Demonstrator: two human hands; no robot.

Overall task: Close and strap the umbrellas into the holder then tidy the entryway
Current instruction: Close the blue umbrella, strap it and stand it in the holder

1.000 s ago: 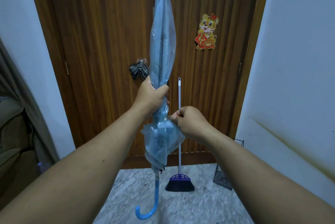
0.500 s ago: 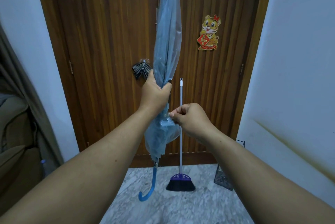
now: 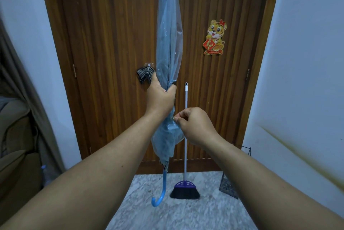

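Wooden door (image 3: 115, 43) fills the back, marble floor (image 3: 186, 215) below. I'm holding the blue umbrella (image 3: 168, 47) upright in front of the door, tip up out of frame, hooked handle (image 3: 159, 195) hanging down above the floor. Broom (image 3: 185, 155) leans on the door just right of it; a dark wire holder (image 3: 229, 187) sits on the floor by the right wall, well apart from the umbrella. My left hand (image 3: 161, 97) is fisted tight around the bunched canopy mid-length. My right hand (image 3: 195, 124) is pinched closed on something small at the canopy's side, likely the strap snap (image 3: 172, 117); too small to confirm. Judgement: strapping step, not finished. To do it well, keep the left squeeze firm so the folds stay gathered, pull the strap snug round, press the snap flat. Loose lower folds could catch under it.
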